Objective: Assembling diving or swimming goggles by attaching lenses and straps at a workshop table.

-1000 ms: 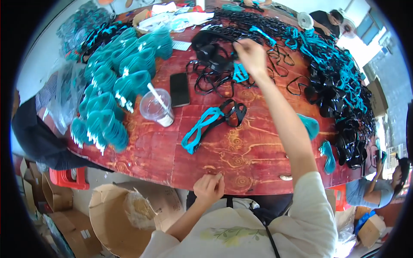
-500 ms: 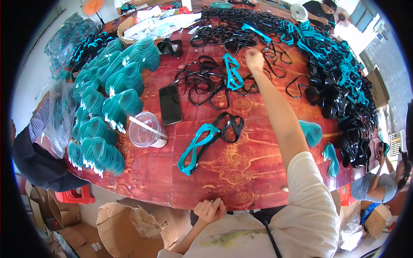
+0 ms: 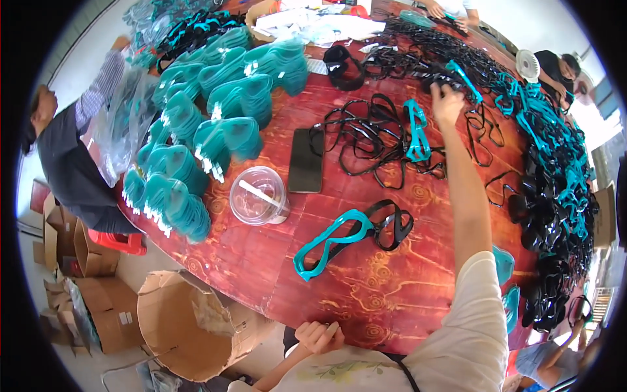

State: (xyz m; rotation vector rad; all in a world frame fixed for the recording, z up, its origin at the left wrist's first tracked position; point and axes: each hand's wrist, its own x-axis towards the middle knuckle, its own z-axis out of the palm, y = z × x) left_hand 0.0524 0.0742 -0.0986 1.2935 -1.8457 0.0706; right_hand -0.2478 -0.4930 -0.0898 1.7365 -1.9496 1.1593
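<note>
My right hand (image 3: 447, 103) reaches far across the table with its fingers apart, their tips at a black goggle-like mask (image 3: 439, 80) among black straps. Whether it grips any of it is hard to see. A narrow teal frame (image 3: 465, 80) lies just right of the fingers. Another teal frame (image 3: 417, 134) rests left of my right forearm, beside tangled black straps (image 3: 366, 140). My left hand (image 3: 320, 337) stays curled closed at the near table edge, with nothing showing in it. In front of it lies a teal mask frame (image 3: 334, 242) joined to a black strap (image 3: 394, 225).
Stacks of teal mask-shaped pieces (image 3: 228, 140) fill the table's left side. A plastic cup (image 3: 256, 199) with a straw stands by a black phone (image 3: 305, 162). Black and teal parts (image 3: 545, 163) pile up along the right. Cardboard boxes (image 3: 186, 333) sit below; other people work around.
The view has swung left, so table items appear farther right. My right hand has moved onto the black mask, its fingers more spread. The left hand keeps its place.
</note>
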